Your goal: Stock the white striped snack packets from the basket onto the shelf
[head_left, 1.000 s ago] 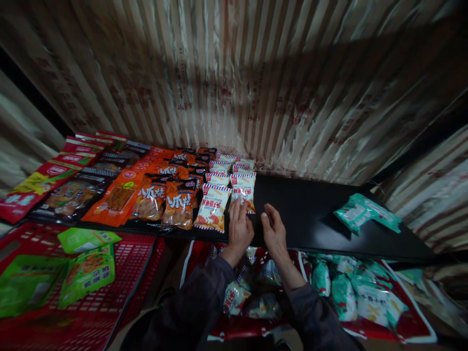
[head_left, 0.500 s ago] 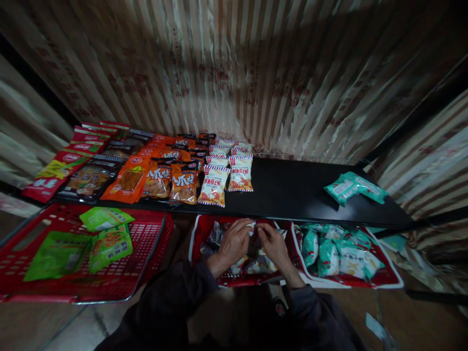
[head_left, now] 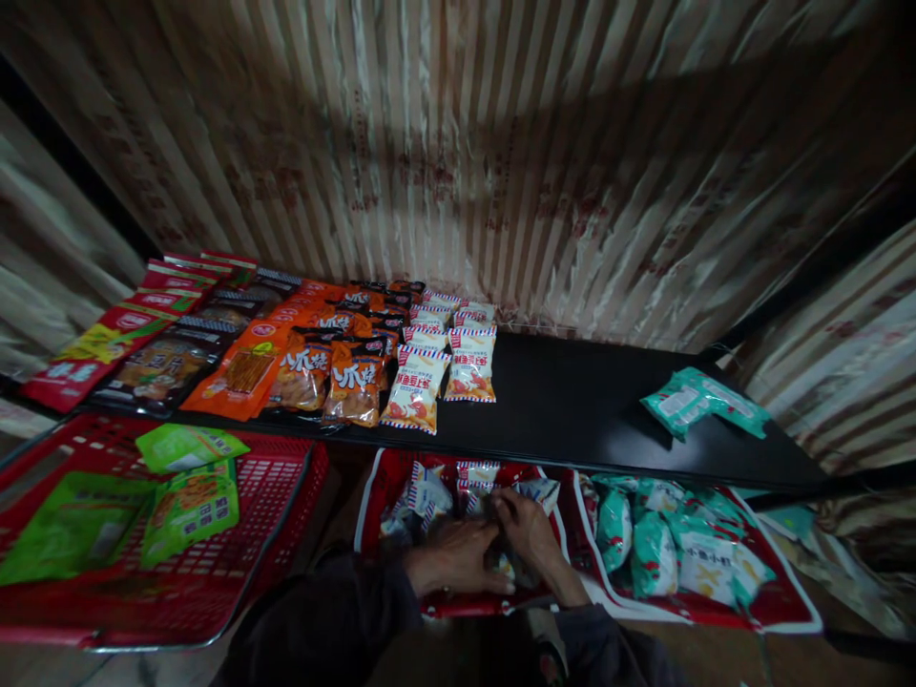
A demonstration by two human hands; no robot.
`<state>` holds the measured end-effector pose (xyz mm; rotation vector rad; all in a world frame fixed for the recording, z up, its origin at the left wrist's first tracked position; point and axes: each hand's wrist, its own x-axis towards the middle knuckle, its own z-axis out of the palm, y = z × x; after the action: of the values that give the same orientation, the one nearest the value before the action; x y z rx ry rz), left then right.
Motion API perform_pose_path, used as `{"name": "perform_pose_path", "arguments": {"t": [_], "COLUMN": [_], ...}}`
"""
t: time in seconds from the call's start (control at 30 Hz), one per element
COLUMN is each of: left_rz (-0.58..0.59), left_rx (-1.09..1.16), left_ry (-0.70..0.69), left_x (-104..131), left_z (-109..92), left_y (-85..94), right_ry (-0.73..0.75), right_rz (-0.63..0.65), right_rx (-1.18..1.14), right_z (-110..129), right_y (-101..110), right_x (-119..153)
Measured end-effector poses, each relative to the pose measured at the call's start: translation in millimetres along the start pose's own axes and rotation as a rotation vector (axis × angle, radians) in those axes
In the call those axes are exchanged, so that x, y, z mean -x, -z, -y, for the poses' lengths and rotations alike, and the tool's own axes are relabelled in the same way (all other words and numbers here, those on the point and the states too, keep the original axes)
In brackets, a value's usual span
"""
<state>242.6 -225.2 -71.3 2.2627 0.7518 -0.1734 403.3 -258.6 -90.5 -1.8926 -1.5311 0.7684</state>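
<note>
Over the middle red basket (head_left: 364, 506) both of my hands are among small white snack packets (head_left: 429, 491). My left hand (head_left: 462, 556) is blurred and reaches down with its fingers over the packets; what lies under them is hidden. Close beside it, my right hand (head_left: 528, 530) has its thumb and fingers drawn together near a packet (head_left: 478, 477), and what they hold is too small to make out. Above, on the black shelf (head_left: 565, 391), matching white packets (head_left: 417, 386) lie in two columns next to orange and black bags (head_left: 356, 382).
Red bags (head_left: 93, 348), dark bags (head_left: 164, 367) and an orange bag (head_left: 243, 370) fill the shelf's left side. Two teal packets (head_left: 679, 401) lie at its right. A left basket (head_left: 276, 477) holds green bags (head_left: 193, 506); a right basket (head_left: 801, 596) holds teal packets (head_left: 655, 553).
The view has tilted, so shelf and baskets sit lower. My left hand has moved down and opened away from the packet top; my right hand has shifted slightly down. More packets show in the middle basket.
</note>
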Motion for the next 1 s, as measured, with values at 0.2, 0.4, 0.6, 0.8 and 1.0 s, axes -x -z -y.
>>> {"name": "perform_pose_path", "arguments": {"t": [0.2, 0.4, 0.6, 0.8, 1.0], "left_rz": [0.004, -0.045, -0.165, -0.451, -0.839], "left_rx": [-0.075, -0.067, 0.023, 0.322, 0.852], "left_ry": [0.076, 0.114, 0.047, -0.053, -0.011], "left_x": [-0.6, -0.6, 14.9, 28.7, 21.6], "left_z": [-7.7, -9.3, 7.5, 12.1, 0.0], "left_y": [-17.2, -0.1, 69.0, 139.1, 163.0], "right_ry": [0.01, -0.027, -0.034, 0.013, -0.003], "right_rz": [-0.035, -0.074, -0.153, -0.045, -0.052], "right_rx": [-0.071, -0.227, -0.571, -0.718, -0.806], "right_z": [4.9, 10.9, 25.0, 63.6, 79.6], "right_y": [-3.5, -4.3, 12.5, 55.2, 80.4], "right_x": [0.7, -1.2, -10.9, -27.3, -34.6]}}
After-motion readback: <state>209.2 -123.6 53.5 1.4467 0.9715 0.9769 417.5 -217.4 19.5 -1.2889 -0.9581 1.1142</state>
